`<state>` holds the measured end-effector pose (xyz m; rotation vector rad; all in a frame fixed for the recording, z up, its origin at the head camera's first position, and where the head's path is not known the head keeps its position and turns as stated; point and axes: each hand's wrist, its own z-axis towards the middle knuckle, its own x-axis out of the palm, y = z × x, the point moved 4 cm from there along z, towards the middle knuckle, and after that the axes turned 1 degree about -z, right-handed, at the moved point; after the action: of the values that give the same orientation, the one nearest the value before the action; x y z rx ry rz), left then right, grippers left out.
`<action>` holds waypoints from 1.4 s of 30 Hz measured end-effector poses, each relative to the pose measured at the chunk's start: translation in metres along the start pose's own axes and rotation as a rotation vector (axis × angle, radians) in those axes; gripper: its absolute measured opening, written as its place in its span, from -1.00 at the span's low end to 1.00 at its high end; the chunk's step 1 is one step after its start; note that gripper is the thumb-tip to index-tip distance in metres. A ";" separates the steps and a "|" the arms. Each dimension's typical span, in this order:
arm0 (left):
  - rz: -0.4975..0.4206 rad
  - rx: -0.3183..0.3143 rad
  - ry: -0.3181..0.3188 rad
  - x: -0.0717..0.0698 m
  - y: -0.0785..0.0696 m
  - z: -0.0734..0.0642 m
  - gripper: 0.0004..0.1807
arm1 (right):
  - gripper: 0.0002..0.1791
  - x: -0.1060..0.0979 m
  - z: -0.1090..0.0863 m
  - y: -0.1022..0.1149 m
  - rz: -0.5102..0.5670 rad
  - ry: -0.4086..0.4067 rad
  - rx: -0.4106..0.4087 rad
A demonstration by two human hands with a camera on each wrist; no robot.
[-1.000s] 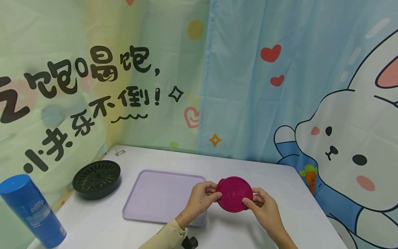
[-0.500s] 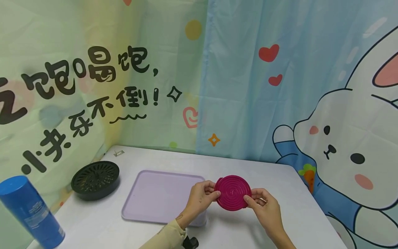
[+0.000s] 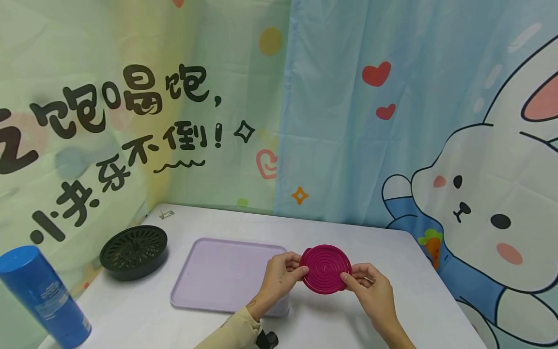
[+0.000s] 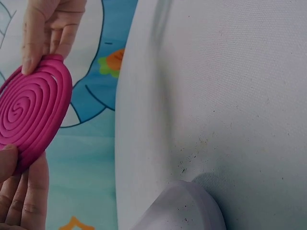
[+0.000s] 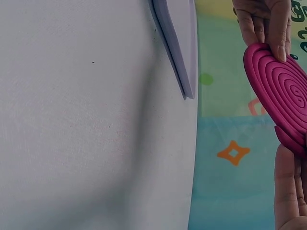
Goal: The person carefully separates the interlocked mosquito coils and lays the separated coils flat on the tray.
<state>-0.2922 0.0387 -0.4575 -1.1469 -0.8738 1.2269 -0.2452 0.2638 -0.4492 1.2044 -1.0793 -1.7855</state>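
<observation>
A magenta spiral disc (image 3: 326,269), like a flat coiled coaster, is held up above the table by both hands. My left hand (image 3: 279,277) pinches its left edge, thumb in front and fingers behind. On the opposite edge my right hand (image 3: 370,291) pinches it the same way. The left wrist view shows the coiled face of the disc (image 4: 29,110) between the two hands. From the right wrist, a loose coil end of the disc (image 5: 283,91) shows near the lower hand's fingers.
A pale purple tray (image 3: 218,276) lies on the white table (image 3: 348,232), partly behind the left hand. At the left stand a round black slotted dish (image 3: 134,252) and a blue canister (image 3: 45,295). A small metal clip (image 3: 166,214) lies near the back corner, before a printed curtain (image 3: 331,121).
The view has shifted slightly. Both hands keep their pinch on the disc, which stays almost in the same place.
</observation>
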 end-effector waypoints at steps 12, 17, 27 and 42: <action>-0.037 0.027 0.039 0.002 0.001 0.001 -0.87 | -0.65 -0.001 0.002 -0.002 0.010 -0.060 0.023; -0.030 0.050 0.023 0.001 0.002 0.000 -0.85 | -0.68 0.000 0.003 -0.005 0.003 -0.061 0.028; -0.020 0.046 -0.066 -0.004 0.000 -0.001 -0.90 | -0.71 0.000 0.001 -0.006 -0.016 -0.059 0.027; -0.063 0.046 -0.103 -0.007 -0.001 -0.003 -0.91 | -0.76 0.002 -0.001 -0.004 -0.080 -0.067 0.037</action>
<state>-0.2904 0.0312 -0.4564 -1.0193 -0.9467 1.2566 -0.2453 0.2634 -0.4532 1.2328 -1.1213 -1.8860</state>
